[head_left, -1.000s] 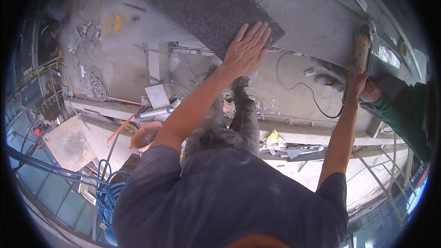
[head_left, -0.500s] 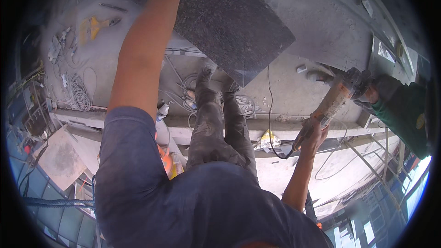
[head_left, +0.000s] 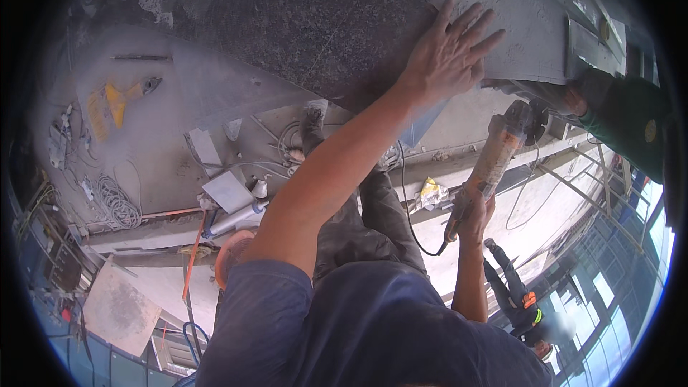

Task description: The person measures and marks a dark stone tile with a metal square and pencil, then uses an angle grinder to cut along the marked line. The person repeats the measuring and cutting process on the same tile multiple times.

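A large dark speckled stone slab [head_left: 308,29] spans the top of the head view. My left hand [head_left: 451,57] reaches across to its right-hand edge, fingers spread, with nothing gripped. Whether the palm rests on the slab or hovers just over it, I cannot tell. Lower right, my right hand [head_left: 474,218] is wrapped round the rear handle of a dusty angle grinder [head_left: 499,150]. The grinder's head points up and away, apart from the slab, and a black cord [head_left: 408,204] trails from its handle end.
At the right edge is a co-worker's green sleeve [head_left: 631,118], close to the grinder's head. Another person [head_left: 512,287] stands lower right. To the left lie a yellow flat tool [head_left: 107,107] and coiled cable [head_left: 118,201]. A pale box-like piece [head_left: 231,190] sits near my legs.
My left arm has swung right, bringing the spread hand into view at the slab's right-hand edge. The grinder has shifted slightly down and left, still in my right hand. The view has shifted too.
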### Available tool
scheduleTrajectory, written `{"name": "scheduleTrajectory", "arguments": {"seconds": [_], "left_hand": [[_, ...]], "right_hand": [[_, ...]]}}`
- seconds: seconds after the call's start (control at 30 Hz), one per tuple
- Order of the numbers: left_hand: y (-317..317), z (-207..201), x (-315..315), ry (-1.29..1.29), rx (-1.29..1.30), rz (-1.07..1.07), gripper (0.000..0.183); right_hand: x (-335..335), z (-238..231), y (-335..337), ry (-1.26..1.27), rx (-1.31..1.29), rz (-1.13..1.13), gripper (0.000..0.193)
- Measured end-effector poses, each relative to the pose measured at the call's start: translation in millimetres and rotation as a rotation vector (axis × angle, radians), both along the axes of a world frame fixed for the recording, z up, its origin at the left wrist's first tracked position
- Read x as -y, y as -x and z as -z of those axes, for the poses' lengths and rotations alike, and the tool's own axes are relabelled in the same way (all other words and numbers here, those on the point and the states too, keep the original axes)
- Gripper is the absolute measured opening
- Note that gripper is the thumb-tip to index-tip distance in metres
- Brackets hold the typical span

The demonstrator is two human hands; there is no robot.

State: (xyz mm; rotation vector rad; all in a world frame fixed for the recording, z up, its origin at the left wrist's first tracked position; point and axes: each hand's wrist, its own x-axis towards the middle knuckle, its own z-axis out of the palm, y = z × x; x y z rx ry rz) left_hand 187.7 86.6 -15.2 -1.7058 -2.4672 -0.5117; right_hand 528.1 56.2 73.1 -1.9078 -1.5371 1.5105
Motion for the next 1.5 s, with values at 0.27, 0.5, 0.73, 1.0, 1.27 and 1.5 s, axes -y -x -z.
{"name": "scheduleTrajectory", "arguments": {"seconds": [0.27, 0.5, 0.73, 1.0, 1.27, 1.5], "left_hand": [[-86.5, -15.3, 89.1, 0.03, 0.316, 0.271, 0.074], [-72.1, -16.9, 157.4, 0.017, 0.372, 0.118, 0.07], [-75.1, -70.8, 152.5, -0.249, 1.588, 0.077, 0.083], [-31.0, -93.9, 166.5, -0.8, 2.061, -0.512, 0.051], [-16.4, -107.9, 212.3, -0.953, 1.762, -0.692, 0.056], [46.1, -85.8, 171.5, -0.835, 1.848, -0.573, 0.075]], "right_hand": [[29.0, -8.4, 22.1, -0.046, 0.033, 0.077, 0.044], [45.5, -21.6, 47.6, -0.058, 0.071, -0.01, 0.044], [57.2, -46.5, 87.6, 0.026, -0.121, -0.244, 0.043], [82.6, -41.0, 148.1, -0.293, -0.225, -0.789, 0.079], [120.4, -42.7, 137.0, -0.231, 0.193, -1.131, 0.075], [94.9, -36.2, 178.9, -0.451, 0.113, -0.934, 0.062]]}}
